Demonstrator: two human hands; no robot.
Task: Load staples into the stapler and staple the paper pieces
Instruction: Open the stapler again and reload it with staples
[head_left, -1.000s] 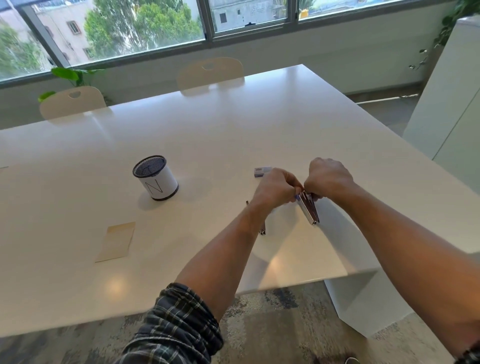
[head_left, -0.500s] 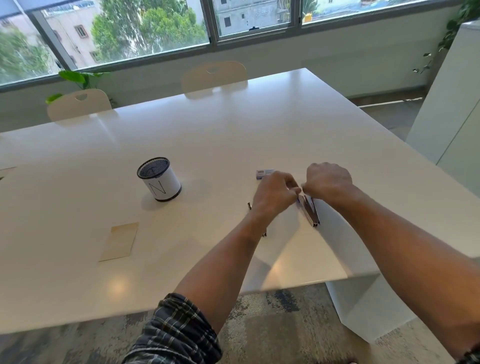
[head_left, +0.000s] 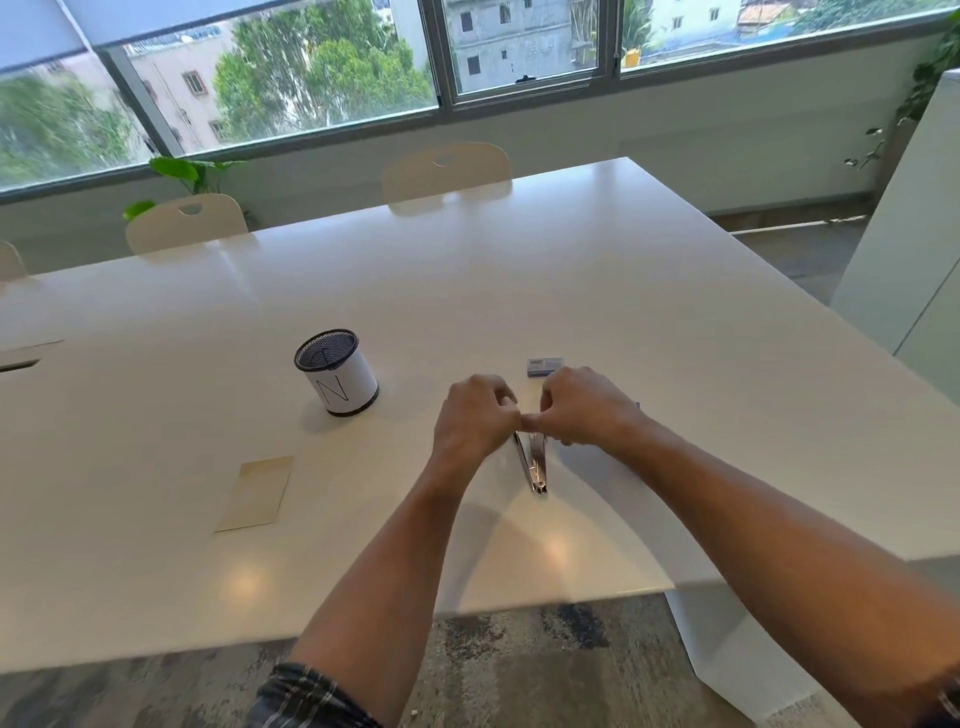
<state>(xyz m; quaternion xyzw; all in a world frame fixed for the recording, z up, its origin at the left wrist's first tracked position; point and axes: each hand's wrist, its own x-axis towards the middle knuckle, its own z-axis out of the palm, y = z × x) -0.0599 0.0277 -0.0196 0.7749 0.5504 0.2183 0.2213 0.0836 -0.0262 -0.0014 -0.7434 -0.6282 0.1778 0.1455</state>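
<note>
A silver stapler (head_left: 535, 465) lies opened on the white table (head_left: 597, 291), its metal magazine pointing toward me. My left hand (head_left: 475, 415) and my right hand (head_left: 584, 405) meet over its far end, fingers curled and fingertips touching there. The hands hide what they pinch, and I cannot tell whether staples are between them. A small blue-grey staple box (head_left: 544, 366) sits just behind my right hand. A tan paper piece (head_left: 255, 493) lies flat to the left, away from both hands.
A black mesh pen cup (head_left: 336, 371) with a white label stands left of my hands. Two pale chairs (head_left: 447, 174) are tucked in along the far side. A white cabinet (head_left: 914, 260) stands to the right. The table's near edge is close below my forearms.
Both hands and the stapler sit further left in view as the camera turned. The stapler's magazine now points straighter toward me. Both hands stay at its far end.
</note>
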